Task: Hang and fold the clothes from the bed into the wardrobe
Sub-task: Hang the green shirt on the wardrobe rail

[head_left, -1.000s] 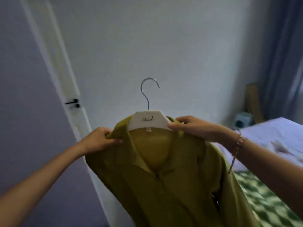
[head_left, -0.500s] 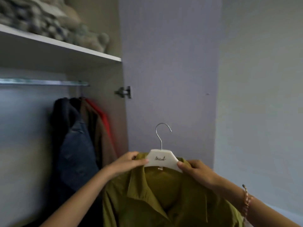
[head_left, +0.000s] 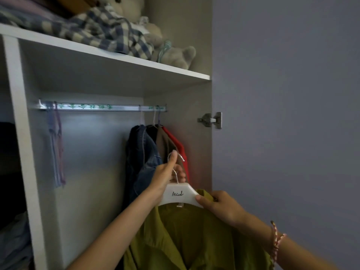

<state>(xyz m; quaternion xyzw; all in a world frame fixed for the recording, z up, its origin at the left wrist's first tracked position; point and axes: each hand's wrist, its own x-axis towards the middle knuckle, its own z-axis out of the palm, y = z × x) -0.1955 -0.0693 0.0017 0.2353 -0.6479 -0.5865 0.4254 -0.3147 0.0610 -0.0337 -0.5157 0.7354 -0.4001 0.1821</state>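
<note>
An olive-green shirt (head_left: 187, 238) hangs on a white hanger (head_left: 180, 194) with a metal hook, held in front of the open wardrobe. My left hand (head_left: 167, 173) grips the hook's stem, thumb pointing up. My right hand (head_left: 218, 206) pinches the hanger's right shoulder together with the shirt collar. The hanger sits below and to the right of the wardrobe rail (head_left: 101, 108), which runs under a white shelf (head_left: 109, 55).
A denim jacket (head_left: 142, 152), a brown garment and a red one (head_left: 178, 147) hang at the rail's right end. Empty hangers (head_left: 56, 145) dangle at its left end. Checked fabric (head_left: 101, 30) and soft toys lie on the shelf. The open wardrobe door (head_left: 282, 114) stands at right.
My view swung from the bedroom wall to the wardrobe. My left hand moved from the shirt's shoulder up to the hanger hook. The shirt came closer to the rail.
</note>
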